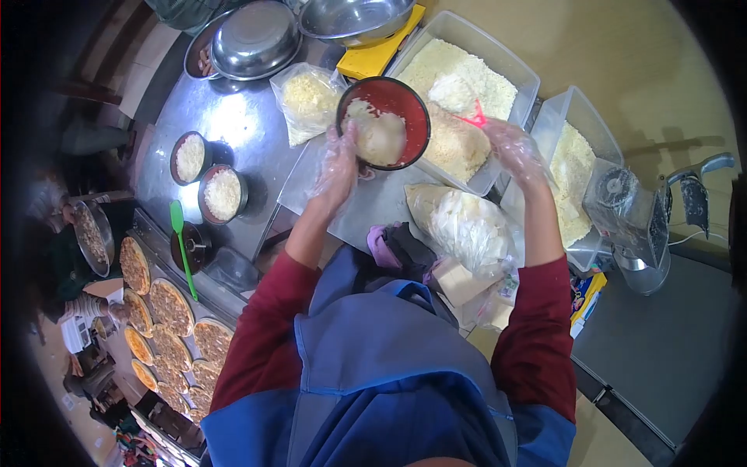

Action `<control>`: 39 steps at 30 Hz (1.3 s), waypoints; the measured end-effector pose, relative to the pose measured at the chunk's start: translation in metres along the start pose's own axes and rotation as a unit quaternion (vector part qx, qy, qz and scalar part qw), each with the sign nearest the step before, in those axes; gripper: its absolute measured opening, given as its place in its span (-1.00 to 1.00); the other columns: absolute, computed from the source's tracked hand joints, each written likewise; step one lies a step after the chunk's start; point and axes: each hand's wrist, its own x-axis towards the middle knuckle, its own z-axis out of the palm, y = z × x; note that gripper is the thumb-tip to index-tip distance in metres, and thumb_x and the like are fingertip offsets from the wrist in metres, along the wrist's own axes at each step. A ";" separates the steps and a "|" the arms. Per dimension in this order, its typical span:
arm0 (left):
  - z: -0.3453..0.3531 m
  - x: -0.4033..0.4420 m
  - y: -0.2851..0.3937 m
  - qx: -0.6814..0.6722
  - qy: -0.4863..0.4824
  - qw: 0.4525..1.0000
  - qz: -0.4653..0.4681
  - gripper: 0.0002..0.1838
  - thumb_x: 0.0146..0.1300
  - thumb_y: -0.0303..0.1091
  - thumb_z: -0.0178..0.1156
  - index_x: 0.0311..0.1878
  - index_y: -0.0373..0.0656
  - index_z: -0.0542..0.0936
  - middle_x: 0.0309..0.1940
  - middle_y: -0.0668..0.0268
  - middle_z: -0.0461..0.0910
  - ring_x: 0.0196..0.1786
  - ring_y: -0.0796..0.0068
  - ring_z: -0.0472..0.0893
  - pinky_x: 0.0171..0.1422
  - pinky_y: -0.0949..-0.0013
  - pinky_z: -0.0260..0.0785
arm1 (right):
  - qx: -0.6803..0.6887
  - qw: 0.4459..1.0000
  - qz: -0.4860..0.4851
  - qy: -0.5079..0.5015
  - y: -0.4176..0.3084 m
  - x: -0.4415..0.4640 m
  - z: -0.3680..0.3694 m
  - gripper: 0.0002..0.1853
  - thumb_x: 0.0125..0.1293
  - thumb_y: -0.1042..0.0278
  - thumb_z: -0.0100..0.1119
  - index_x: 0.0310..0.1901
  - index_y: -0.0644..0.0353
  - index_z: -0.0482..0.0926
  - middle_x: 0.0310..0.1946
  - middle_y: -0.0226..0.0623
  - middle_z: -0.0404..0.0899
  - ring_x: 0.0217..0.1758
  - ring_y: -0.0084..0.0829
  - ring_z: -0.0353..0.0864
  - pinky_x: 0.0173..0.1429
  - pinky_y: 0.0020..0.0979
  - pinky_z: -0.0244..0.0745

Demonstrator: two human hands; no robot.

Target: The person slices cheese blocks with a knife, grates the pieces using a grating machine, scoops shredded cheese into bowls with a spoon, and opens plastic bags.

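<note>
My left hand (336,167), in a clear plastic glove, grips the near-left rim of a bowl (418,124), dark outside and red inside, partly filled with pale grated cheese (381,140). My gloved right hand (517,152) is closed on a pink-handled utensil (476,117); its working end is hard to make out against the cheese. Both are over or beside a clear plastic bin (525,74) holding a heap of grated cheese (424,62). A bag of white chunks (467,226) lies between my forearms.
Two filled bowls (189,158) (223,194) and a bag of shreds (307,97) stand left. A green spatula (183,245) lies near topped flatbreads (171,307). Metal basins (257,39) are at the back; a second bin (576,171) and grating machine (630,202) are right. Another person's hand (118,313) is far left.
</note>
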 end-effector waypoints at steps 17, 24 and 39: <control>0.003 0.003 -0.005 -0.078 -0.032 0.996 0.012 -0.26 0.39 0.30 -0.24 0.35 -0.14 0.19 -0.16 0.16 0.57 -0.33 0.47 0.58 -0.28 0.37 0.55 | -0.375 0.880 -0.204 0.209 -0.020 -0.007 0.000 -0.67 0.27 0.32 0.07 0.08 -0.03 0.57 -0.56 -0.22 0.57 -0.52 -0.21 0.60 -0.42 -0.23 0.48; -0.035 -0.011 0.012 -0.081 0.057 0.994 -0.038 -0.22 0.40 0.30 -0.23 0.32 -0.26 0.27 0.05 0.10 0.55 -0.05 0.32 0.64 -0.13 0.30 0.59 | -0.371 0.918 -0.111 0.080 0.017 0.013 0.040 -0.71 0.31 0.20 0.01 -0.03 0.02 0.63 -0.39 -0.10 0.64 -0.31 -0.14 0.65 -0.16 -0.14 0.53; -0.016 -0.003 0.013 -0.018 0.047 0.997 0.052 -0.28 0.45 0.13 -0.14 0.42 -0.23 0.01 -0.09 0.14 0.49 -0.39 0.52 0.49 -0.36 0.43 0.45 | 0.355 0.891 0.201 -0.197 0.078 0.032 0.052 -0.63 0.22 0.27 0.22 0.07 0.14 0.59 -0.28 -0.44 0.59 -0.44 -0.64 0.38 -0.42 -0.58 0.25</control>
